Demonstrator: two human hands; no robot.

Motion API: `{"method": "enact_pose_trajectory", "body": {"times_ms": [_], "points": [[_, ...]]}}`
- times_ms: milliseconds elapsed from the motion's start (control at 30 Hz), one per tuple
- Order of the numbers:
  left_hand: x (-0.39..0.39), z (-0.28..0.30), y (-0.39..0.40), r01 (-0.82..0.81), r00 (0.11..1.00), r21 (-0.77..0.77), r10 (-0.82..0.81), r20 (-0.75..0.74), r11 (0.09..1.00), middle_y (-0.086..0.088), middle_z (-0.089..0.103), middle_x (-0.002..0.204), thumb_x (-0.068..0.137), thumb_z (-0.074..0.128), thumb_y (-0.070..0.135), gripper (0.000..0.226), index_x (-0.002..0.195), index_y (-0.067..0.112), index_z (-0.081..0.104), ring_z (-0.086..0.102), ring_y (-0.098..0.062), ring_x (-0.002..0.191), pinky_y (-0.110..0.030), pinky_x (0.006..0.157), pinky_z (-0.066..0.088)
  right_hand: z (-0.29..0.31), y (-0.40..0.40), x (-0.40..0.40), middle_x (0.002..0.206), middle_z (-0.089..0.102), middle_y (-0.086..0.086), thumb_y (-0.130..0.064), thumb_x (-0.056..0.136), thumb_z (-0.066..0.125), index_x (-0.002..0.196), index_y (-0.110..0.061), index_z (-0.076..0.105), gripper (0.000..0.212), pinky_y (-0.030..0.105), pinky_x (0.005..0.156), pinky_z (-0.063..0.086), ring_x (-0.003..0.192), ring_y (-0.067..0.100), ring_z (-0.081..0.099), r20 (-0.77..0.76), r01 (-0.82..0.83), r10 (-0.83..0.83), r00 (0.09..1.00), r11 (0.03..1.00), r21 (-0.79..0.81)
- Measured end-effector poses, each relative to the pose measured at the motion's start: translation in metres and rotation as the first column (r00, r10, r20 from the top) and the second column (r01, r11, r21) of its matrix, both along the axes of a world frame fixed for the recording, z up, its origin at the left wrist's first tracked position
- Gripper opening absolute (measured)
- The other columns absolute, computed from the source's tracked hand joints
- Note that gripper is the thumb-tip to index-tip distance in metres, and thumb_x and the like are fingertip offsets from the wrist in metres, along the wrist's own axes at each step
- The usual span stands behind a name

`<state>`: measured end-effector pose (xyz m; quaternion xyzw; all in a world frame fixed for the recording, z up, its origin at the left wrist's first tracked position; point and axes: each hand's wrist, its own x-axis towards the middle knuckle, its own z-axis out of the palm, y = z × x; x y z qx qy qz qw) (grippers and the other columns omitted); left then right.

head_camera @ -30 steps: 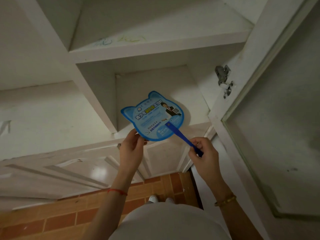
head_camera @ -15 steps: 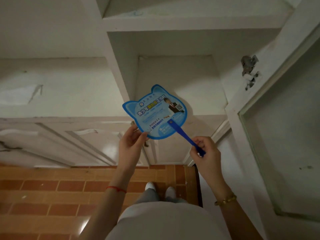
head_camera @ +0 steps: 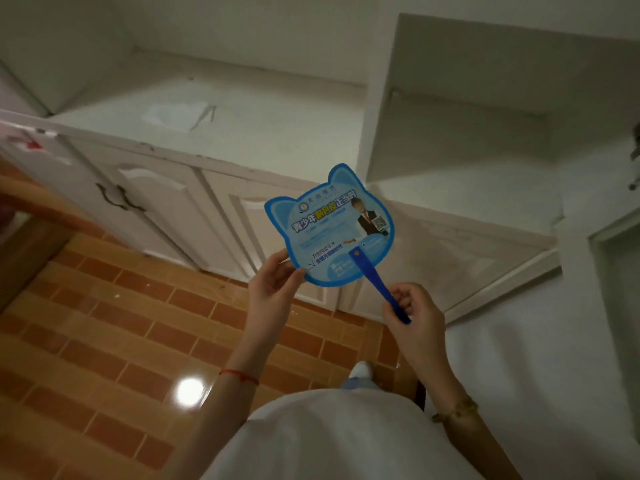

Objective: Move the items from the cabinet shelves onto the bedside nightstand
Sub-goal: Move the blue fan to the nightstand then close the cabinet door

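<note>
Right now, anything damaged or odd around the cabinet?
Yes: the cabinet countertop has a torn or peeling patch on its surface, and its front edge looks chipped with dark scuffs. The blue fan looks intact, held by the left hand at its rim and the right hand on its handle.

**What the view hides**

The fan's (head_camera: pixel 329 226) smaller print is too blurred to read. The left hand's (head_camera: pixel 273 289) fingers vanish behind its lower edge — the metal hinge (head_camera: pixel 635 161) and a red mark (head_camera: pixel 29 144) are cut off at the right and left edges.
</note>
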<state>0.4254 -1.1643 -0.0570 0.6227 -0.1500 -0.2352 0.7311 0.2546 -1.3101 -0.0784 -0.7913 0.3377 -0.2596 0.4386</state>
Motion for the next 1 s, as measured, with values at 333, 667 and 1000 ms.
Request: {"method": "enact_pose_trajectory", "body": {"times_ms": [333, 667, 1000], "points": [[0.019, 0.007, 0.192, -0.276, 0.961, 0.049, 0.277, -0.016, 0.96, -0.003, 0.076, 0.101, 0.092, 0.059, -0.006, 0.03, 0.12, 0.005, 0.061, 0.072, -0.013, 0.093, -0.023, 0.08, 0.056, 0.0, 0.151, 0.069, 0.083, 0.06, -0.011, -0.005, 0.081, 0.072, 0.095, -0.025, 0.06, 0.028, 0.006, 0.059, 0.044, 0.075, 0.004, 0.057, 0.043, -0.267, 0.266, 0.963, 0.964, -0.002], [0.022, 0.002, 0.357, -0.526, 0.847, 0.06, 0.529, -0.048, 0.848, -0.007, 0.075, 0.107, 0.091, 0.061, -0.005, 0.036, 0.125, 0.004, 0.06, 0.071, -0.021, 0.1, -0.025, 0.083, 0.057, -0.001, 0.275, 0.136, 0.086, 0.058, -0.011, -0.006, 0.08, 0.072, 0.094, -0.028, 0.06, 0.029, 0.008, 0.062, 0.044, 0.078, 0.003, 0.055, 0.007, -0.564, 0.565, 0.825, 0.825, -0.033], [0.042, -0.003, 0.429, -0.771, 0.63, 0.068, 0.774, -0.061, 0.633, -0.002, 0.076, 0.099, 0.09, 0.059, -0.01, 0.037, 0.126, -0.002, 0.056, 0.072, -0.012, 0.093, -0.018, 0.078, 0.056, 0.003, 0.343, 0.23, 0.083, 0.062, -0.012, 0.0, 0.078, 0.072, 0.094, -0.02, 0.065, 0.027, 0.008, 0.063, 0.043, 0.076, 0.001, 0.057, -0.003, -0.781, 0.781, 0.624, 0.624, -0.035]]}}
